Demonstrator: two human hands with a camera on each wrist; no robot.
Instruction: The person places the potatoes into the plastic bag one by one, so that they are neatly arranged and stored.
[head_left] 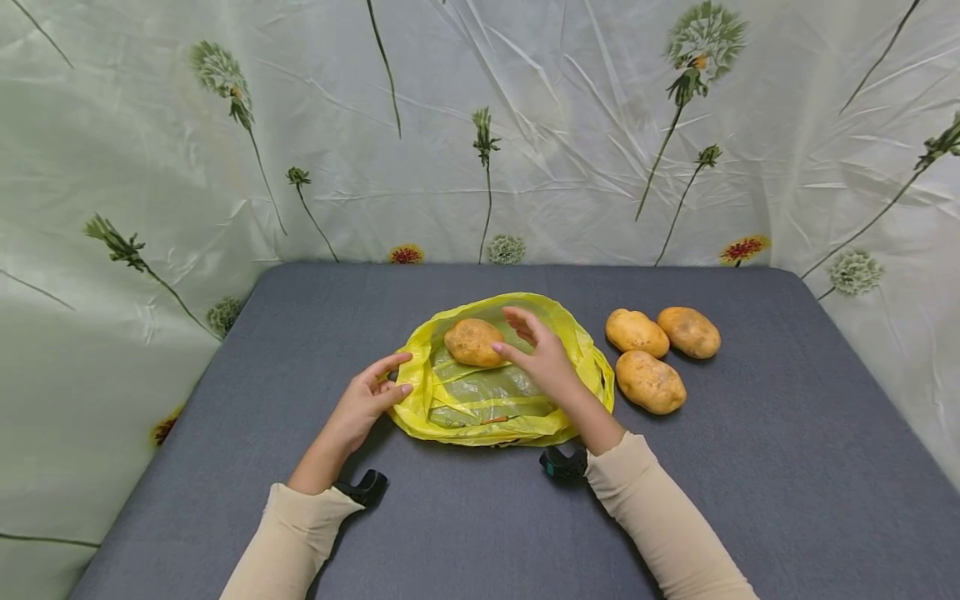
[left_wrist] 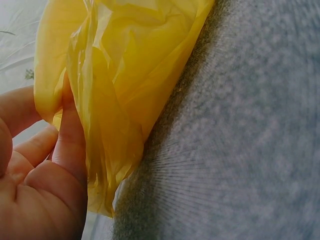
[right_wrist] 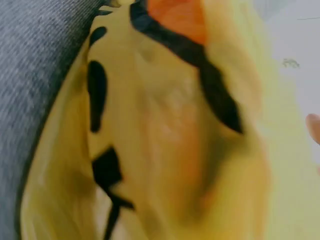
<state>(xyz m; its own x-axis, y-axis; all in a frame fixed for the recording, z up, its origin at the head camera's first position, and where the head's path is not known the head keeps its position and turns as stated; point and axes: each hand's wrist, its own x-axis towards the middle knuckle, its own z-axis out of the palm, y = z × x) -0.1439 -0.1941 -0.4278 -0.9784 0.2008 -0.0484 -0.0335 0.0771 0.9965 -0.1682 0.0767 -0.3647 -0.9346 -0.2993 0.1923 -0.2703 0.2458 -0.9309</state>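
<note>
A yellow plastic bag (head_left: 420,383) lies spread with its mouth facing up. One potato (head_left: 472,342) is inside it, near the back left. My left hand (head_left: 365,406) holds the bag's left rim between thumb and fingers; the left wrist view shows the yellow film (left_wrist: 120,80) against the thumb. Over the bag's opening, my right hand (head_left: 546,362) has its fingers apart, with the thumb tip right by the potato; whether they touch I cannot tell. The bag's printed side (right_wrist: 165,125) fills much of the right wrist view, where only a fingertip (right_wrist: 314,127) appears.
Three more potatoes lie grouped right of the bag: one at front (head_left: 651,382), one behind it (head_left: 636,332) and one farther right (head_left: 689,332). The grey cloth-covered table (head_left: 480,533) ends at a flower-patterned curtain (head_left: 435,183) behind.
</note>
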